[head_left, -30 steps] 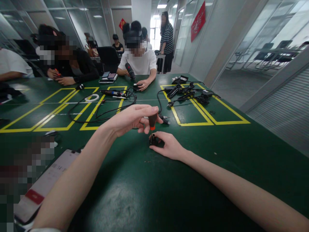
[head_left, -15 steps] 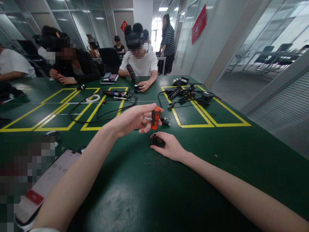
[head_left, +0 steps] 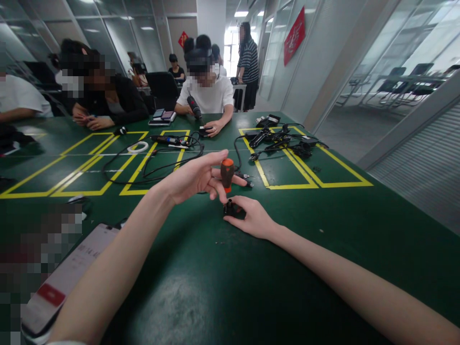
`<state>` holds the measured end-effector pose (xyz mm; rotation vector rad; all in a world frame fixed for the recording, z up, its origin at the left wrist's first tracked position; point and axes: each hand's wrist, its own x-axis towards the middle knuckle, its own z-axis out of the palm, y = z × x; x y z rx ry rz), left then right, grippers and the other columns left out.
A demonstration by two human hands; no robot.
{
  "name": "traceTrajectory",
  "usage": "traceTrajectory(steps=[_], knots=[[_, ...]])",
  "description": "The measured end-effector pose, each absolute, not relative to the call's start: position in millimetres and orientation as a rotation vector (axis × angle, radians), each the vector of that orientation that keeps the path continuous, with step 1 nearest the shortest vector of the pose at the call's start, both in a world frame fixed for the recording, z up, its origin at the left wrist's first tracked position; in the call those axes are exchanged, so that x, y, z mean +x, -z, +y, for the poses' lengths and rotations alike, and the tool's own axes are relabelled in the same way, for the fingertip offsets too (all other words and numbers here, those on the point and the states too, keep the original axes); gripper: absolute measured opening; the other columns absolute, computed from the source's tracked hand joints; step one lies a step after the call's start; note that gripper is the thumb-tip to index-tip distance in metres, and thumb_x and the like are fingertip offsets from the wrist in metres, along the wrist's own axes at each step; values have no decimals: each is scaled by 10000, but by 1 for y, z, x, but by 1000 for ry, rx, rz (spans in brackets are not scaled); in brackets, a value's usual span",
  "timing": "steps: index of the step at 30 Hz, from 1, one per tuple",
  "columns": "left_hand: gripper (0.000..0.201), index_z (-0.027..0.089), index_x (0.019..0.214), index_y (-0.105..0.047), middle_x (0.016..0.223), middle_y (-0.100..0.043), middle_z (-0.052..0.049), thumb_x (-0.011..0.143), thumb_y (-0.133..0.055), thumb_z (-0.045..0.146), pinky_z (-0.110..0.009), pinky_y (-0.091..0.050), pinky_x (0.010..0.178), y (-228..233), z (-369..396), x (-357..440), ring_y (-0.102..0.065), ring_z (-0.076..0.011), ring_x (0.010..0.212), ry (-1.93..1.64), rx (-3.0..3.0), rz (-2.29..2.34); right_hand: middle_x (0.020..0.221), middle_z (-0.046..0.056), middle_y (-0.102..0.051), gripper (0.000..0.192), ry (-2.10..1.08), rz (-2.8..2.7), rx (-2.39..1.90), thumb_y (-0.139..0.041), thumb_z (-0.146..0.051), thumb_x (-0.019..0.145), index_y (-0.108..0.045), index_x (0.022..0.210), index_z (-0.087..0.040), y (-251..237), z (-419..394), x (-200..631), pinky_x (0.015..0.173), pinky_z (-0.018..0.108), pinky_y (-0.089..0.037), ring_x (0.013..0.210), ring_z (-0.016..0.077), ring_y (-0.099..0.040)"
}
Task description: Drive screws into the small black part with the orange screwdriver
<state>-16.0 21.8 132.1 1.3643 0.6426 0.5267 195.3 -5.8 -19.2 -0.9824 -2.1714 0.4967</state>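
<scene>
An orange-and-grey screwdriver [head_left: 227, 175] stands nearly upright at mid-view, its handle among the fingers of my left hand [head_left: 199, 179]. That hand's grip is loose: the thumb is raised and one finger reaches out behind the handle. Below it, my right hand [head_left: 253, 218] pinches a small black part [head_left: 229, 209] against the table between thumb and fingers. The screwdriver's tip points down at this part; fingers hide the shaft, so I cannot tell whether it touches. Much of the part is covered by the right hand.
Black cables and adapters [head_left: 280, 139] lie at the far right of the green table [head_left: 287, 287]. A corded tool [head_left: 168, 139] and a white ring [head_left: 137, 147] lie farther left. Near my left forearm is a phone [head_left: 72, 278]. Across the table a person [head_left: 206, 93] holds a power driver [head_left: 194, 107].
The screwdriver has shifted slightly left and its handle has turned. My left fingers have moved around it, one now stretching farther right. My right hand keeps its place on the black part.
</scene>
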Motion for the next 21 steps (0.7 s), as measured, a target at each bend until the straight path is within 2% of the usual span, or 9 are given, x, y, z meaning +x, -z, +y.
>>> traceTrajectory(steps=[2, 7, 11, 13, 17, 21], knots=[[504, 159, 949, -630, 932, -774, -110, 876, -714, 651, -212, -418, 482, -132, 22, -16, -622, -121, 569, -540, 1359, 646, 1058, 105, -775, 261, -501, -2171, -986, -781, -303, 898, -680, 1111, -190, 20, -6, 195, 854, 391, -621, 918, 250, -754], [546, 163, 1185, -695, 869, -702, -42, 820, -811, 552, -190, -324, 473, -133, 19, -16, -522, -91, 599, -598, 1375, 664, 1078, 119, -778, 282, -514, -2157, -988, -775, -303, 900, -681, 1133, -175, 21, -6, 195, 854, 397, -622, 919, 254, -754], [530, 120, 998, -743, 746, -624, -19, 792, -827, 601, -200, -293, 469, -133, 18, -17, -455, -79, 573, -592, 1434, 682, 1076, 126, -774, 290, -520, -2156, -980, -775, -299, 902, -681, 1139, -162, 22, -5, 195, 848, 394, -622, 929, 258, -755], [531, 126, 946, -722, 785, -679, -50, 810, -795, 634, -212, -344, 485, -133, 19, -18, -499, -91, 576, -582, 1439, 671, 1076, 120, -775, 287, -523, -2158, -989, -780, -300, 899, -682, 1136, -171, 21, -5, 195, 844, 389, -621, 928, 254, -754], [530, 150, 928, -650, 1040, -788, -139, 863, -701, 673, -240, -426, 513, -132, 21, -18, -559, -101, 557, -573, 1376, 609, 1083, 112, -779, 274, -529, -2162, -1002, -784, -303, 898, -682, 1124, -187, 18, -7, 195, 840, 389, -620, 910, 246, -752], [472, 162, 883, -591, 905, -783, -101, 858, -762, 601, -218, -409, 490, -134, 19, -16, -540, -91, 535, -569, 1409, 596, 1067, 111, -779, 282, -509, -2166, -997, -779, -313, 901, -683, 1133, -184, 19, -7, 195, 859, 399, -617, 924, 253, -753]])
